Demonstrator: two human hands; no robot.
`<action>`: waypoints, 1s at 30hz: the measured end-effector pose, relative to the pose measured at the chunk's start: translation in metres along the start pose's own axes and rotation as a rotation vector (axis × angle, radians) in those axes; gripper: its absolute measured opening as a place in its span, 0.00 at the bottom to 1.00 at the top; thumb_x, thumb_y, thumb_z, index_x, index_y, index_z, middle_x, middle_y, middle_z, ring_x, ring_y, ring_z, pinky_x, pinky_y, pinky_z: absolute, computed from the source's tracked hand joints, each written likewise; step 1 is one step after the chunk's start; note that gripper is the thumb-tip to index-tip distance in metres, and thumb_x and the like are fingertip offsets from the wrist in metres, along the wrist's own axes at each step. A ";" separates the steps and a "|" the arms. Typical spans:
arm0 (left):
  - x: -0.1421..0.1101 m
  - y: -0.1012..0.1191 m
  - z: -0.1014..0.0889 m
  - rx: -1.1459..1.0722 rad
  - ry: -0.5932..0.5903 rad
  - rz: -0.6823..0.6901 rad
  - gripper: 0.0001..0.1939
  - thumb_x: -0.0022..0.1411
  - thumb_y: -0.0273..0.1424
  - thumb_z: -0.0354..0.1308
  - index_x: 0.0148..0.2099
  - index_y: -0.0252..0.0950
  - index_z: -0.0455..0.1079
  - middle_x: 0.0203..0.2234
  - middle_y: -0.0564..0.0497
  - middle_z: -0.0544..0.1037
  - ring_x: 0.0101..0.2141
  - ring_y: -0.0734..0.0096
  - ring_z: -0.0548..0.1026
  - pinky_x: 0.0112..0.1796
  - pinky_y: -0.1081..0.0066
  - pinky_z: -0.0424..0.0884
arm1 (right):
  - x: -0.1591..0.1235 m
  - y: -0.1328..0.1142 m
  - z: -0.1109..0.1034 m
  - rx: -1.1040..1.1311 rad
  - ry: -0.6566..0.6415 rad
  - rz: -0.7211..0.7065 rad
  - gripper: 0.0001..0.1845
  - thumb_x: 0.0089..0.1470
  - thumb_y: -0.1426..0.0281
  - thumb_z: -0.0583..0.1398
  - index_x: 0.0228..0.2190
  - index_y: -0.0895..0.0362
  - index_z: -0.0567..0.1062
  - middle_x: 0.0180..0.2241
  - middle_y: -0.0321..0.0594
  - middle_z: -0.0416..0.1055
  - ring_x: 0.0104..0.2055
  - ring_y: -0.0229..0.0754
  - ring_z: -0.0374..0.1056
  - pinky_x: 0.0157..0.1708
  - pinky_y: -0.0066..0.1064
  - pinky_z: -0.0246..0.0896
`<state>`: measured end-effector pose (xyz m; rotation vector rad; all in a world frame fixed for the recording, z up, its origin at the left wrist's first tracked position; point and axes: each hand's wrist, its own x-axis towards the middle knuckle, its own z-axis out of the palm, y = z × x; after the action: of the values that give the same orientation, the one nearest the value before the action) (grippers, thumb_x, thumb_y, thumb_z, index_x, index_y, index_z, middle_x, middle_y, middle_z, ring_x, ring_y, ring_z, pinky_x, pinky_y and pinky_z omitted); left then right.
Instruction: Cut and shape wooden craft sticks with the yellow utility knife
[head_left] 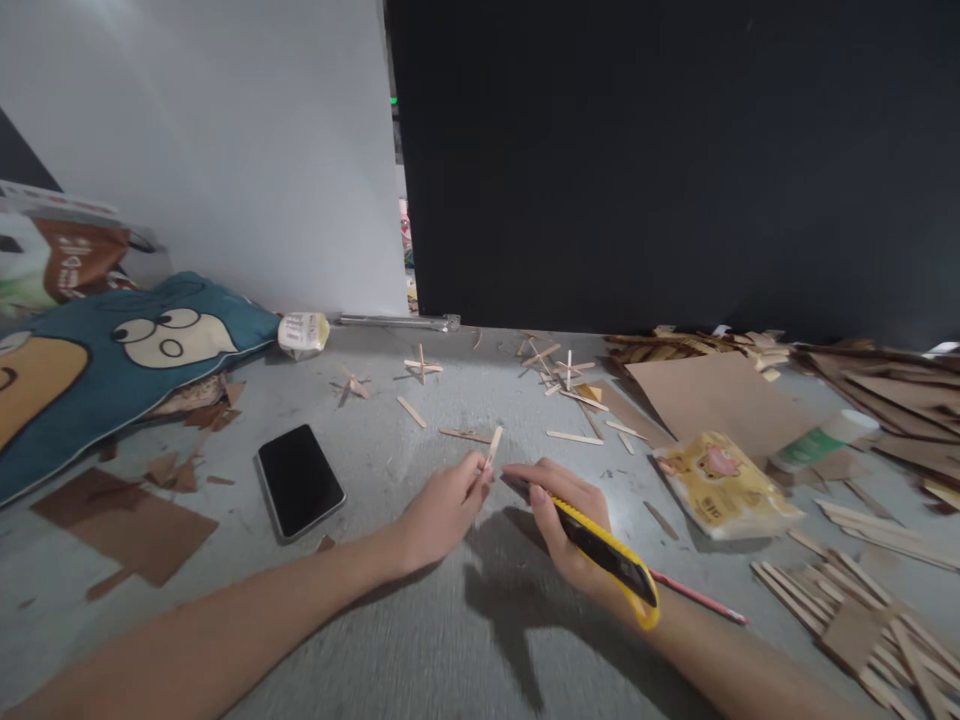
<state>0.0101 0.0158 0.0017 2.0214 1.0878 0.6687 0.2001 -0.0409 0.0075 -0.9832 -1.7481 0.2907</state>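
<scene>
Pinched in my left hand point(442, 508) is a short wooden craft stick point(493, 446), its pale end pointing up and away from me. My right hand point(566, 510) is closed around a yellow and black utility knife point(609, 553), the blade end close to the stick; whether they touch I cannot tell. Just beyond the left fingertips another craft stick point(463, 435) lies flat. Farther back stand small crossed-stick pieces point(422, 366), with another crossed piece point(568, 372) to the right. A red pencil point(701, 598) lies beside my right forearm.
On the left are a black phone point(301, 481), brown cardboard point(126, 522) and a blue cushion point(187, 335). To the right lie a yellow tissue pack point(724, 485), a green-and-white tube point(825, 440), and a pile of craft sticks point(870, 625). Dark and white panels rise behind.
</scene>
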 end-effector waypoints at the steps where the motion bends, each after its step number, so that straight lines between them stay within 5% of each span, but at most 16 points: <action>1: -0.001 0.000 0.000 0.018 -0.001 0.013 0.15 0.74 0.42 0.44 0.35 0.41 0.57 0.22 0.57 0.68 0.25 0.70 0.67 0.29 0.70 0.58 | -0.001 0.000 0.002 0.000 0.007 -0.008 0.15 0.71 0.67 0.52 0.46 0.54 0.79 0.30 0.39 0.77 0.29 0.38 0.75 0.31 0.27 0.71; 17: -0.005 0.009 -0.004 0.033 -0.048 0.023 0.14 0.76 0.38 0.42 0.38 0.40 0.63 0.21 0.57 0.68 0.24 0.69 0.69 0.31 0.70 0.61 | -0.003 0.003 0.013 0.039 0.104 0.007 0.10 0.69 0.70 0.56 0.46 0.54 0.78 0.32 0.39 0.80 0.28 0.36 0.77 0.33 0.27 0.75; 30: -0.006 0.012 -0.002 0.074 -0.017 -0.033 0.15 0.76 0.39 0.40 0.39 0.41 0.62 0.24 0.56 0.68 0.25 0.68 0.68 0.30 0.69 0.61 | -0.008 0.007 0.016 -0.034 0.035 -0.052 0.14 0.64 0.74 0.58 0.50 0.52 0.74 0.36 0.39 0.78 0.32 0.39 0.77 0.35 0.28 0.74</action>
<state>0.0116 0.0071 0.0116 2.0640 1.1482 0.6013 0.1898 -0.0382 -0.0087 -0.9596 -1.7485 0.2099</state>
